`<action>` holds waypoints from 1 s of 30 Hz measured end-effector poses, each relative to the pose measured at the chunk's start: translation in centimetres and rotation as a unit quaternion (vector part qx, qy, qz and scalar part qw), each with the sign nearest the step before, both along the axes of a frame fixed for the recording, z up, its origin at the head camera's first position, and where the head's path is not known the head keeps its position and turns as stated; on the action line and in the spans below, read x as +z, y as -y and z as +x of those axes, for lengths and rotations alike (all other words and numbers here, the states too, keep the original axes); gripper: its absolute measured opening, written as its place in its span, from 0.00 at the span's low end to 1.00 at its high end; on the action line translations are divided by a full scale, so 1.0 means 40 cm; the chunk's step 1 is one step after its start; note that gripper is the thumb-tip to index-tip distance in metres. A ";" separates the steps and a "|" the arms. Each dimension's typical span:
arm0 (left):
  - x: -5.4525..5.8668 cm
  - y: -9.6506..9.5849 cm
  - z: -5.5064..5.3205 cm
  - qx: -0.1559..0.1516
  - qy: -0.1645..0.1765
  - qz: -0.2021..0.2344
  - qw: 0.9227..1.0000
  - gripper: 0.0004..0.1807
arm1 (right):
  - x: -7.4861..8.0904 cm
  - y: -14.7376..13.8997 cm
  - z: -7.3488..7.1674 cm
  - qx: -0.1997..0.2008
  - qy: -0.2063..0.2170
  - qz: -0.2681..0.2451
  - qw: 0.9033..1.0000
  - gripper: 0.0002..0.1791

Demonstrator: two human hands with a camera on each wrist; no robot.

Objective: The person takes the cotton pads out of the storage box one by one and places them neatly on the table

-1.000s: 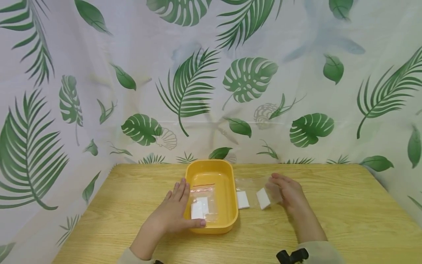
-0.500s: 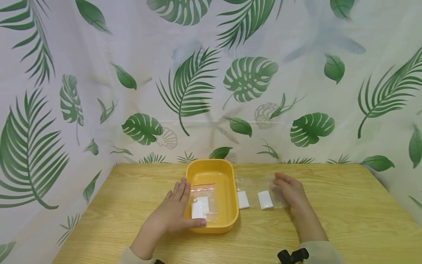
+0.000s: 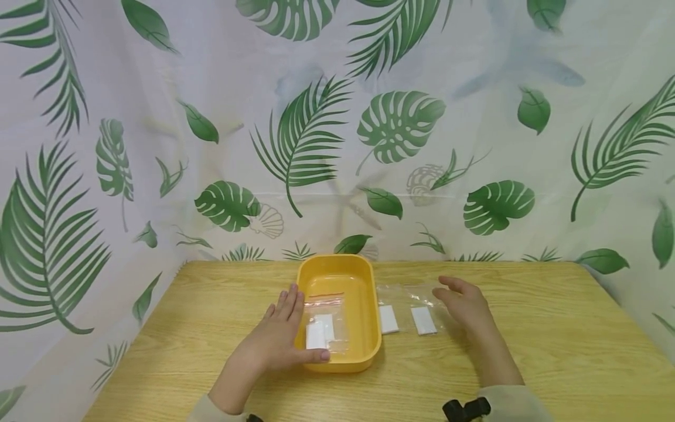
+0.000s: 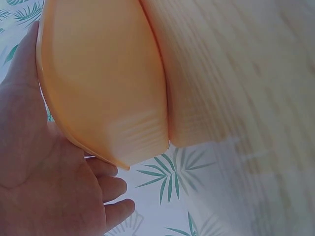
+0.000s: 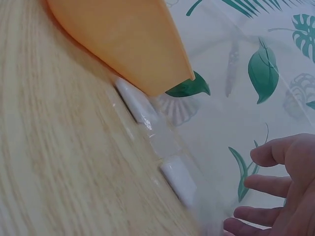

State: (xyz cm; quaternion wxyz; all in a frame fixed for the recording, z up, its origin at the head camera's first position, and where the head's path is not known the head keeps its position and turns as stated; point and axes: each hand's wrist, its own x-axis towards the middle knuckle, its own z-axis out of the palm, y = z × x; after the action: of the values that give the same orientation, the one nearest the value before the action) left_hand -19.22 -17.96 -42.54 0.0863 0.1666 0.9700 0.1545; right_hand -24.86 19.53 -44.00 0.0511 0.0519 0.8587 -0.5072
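Observation:
A yellow plastic box (image 3: 361,346) sits mid-table, its side filling much of the left wrist view. My left hand (image 3: 274,340) rests along its left rim, fingers straight along the side and thumb across the near rim. Inside the box lies a clear zip bag (image 3: 340,337) with a red-striped seal, where two white rectangular pieces (image 3: 316,335) show. Right of the box, clear plastic bags (image 3: 405,299) lie on the table with two white rectangular pieces (image 3: 424,320) in them. My right hand (image 3: 469,305) hovers over their right end, fingers apart and loosely bent.
The wood-grain table (image 3: 554,340) reaches back to a white curtain (image 3: 327,234) printed with green leaves. Beige sleeves (image 3: 517,404) and black wrist mounts (image 3: 466,408) show at the front edge of the head view.
The right-hand bag, tilted up in my right hand a second ago, now lies flat on the table. My right fingers have let go of it and spread. The left hand has stayed put.

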 end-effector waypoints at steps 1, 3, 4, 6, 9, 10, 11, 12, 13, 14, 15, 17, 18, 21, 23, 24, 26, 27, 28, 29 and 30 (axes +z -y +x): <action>0.001 0.000 0.000 -0.001 -0.001 0.000 1.000 0.72 | 0.002 0.001 0.000 -0.003 -0.006 0.004 1.000 0.32; 0.001 0.000 0.000 -0.002 -0.001 0.000 1.000 0.72 | 0.008 0.005 0.002 -0.007 -0.020 0.008 1.000 0.32; 0.002 0.000 0.000 -0.003 -0.002 0.000 1.000 0.72 | 0.013 0.008 0.003 -0.009 -0.027 0.005 1.000 0.31; 0.002 0.000 -0.001 -0.004 -0.004 -0.001 1.000 0.72 | 0.023 0.014 0.005 -0.012 -0.039 -0.010 0.999 0.31; 0.002 0.000 -0.002 -0.002 -0.003 -0.003 1.000 0.72 | 0.039 0.025 0.007 -0.011 -0.054 -0.043 0.998 0.30; 0.003 0.000 -0.003 -0.002 -0.003 -0.003 1.000 0.72 | 0.045 0.029 0.007 -0.009 -0.057 -0.062 0.996 0.30; 0.003 0.000 -0.003 -0.001 -0.003 -0.003 1.000 0.72 | 0.050 0.032 0.007 -0.007 -0.061 -0.077 0.995 0.29; 0.003 0.000 -0.003 -0.001 -0.002 -0.002 1.000 0.72 | 0.055 0.036 0.008 -0.005 -0.065 -0.090 0.994 0.28; 0.004 0.001 -0.003 -0.001 -0.001 -0.002 1.000 0.72 | 0.059 0.041 0.008 -0.002 -0.068 -0.106 0.992 0.28; 0.004 0.001 -0.003 0.000 0.000 -0.003 1.000 0.72 | 0.063 0.045 0.008 0.005 -0.071 -0.121 0.990 0.28; 0.004 0.001 -0.003 0.000 0.002 -0.002 1.000 0.72 | 0.066 0.050 0.009 0.012 -0.072 -0.137 0.988 0.27; 0.005 0.002 -0.003 0.000 0.004 -0.001 1.000 0.72 | 0.073 0.059 0.011 0.025 -0.072 -0.161 0.984 0.27; 0.005 0.002 -0.002 0.000 0.005 0.000 1.000 0.72 | 0.075 0.063 0.013 0.031 -0.073 -0.170 0.982 0.28; 0.005 0.002 -0.002 0.000 0.006 0.000 1.000 0.72 | 0.082 0.078 0.018 0.052 -0.065 -0.190 0.978 0.28; 0.005 0.002 -0.001 0.001 0.006 0.001 1.000 0.72 | 0.084 0.089 0.021 0.062 -0.062 -0.197 0.977 0.28; 0.005 0.001 -0.001 0.001 0.006 0.002 1.000 0.71 | 0.085 0.094 0.023 0.066 -0.061 -0.201 0.976 0.27; 0.005 0.000 0.000 0.000 0.007 0.004 1.000 0.71 | 0.087 0.106 0.026 0.076 -0.061 -0.207 0.973 0.27; 0.006 0.000 0.001 0.000 0.007 0.004 1.000 0.71 | 0.087 0.111 0.027 0.080 -0.060 -0.212 0.972 0.27; 0.006 -0.001 0.001 0.000 0.008 0.005 1.000 0.71 | 0.087 0.116 0.028 0.084 -0.061 -0.214 0.971 0.27; 0.007 -0.001 0.002 0.000 0.008 0.005 1.000 0.71 | 0.087 0.121 0.029 0.088 -0.061 -0.218 0.970 0.26; 0.007 -0.001 0.002 -0.001 0.008 0.006 1.000 0.71 | 0.087 0.125 0.030 0.091 -0.060 -0.221 0.969 0.26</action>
State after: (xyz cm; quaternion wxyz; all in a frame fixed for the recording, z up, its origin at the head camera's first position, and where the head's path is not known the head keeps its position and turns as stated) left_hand -19.13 -17.91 -42.24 0.0933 0.1665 0.9683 0.1614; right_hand -23.66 14.51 -40.51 0.0557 -0.0697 0.7281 -0.6796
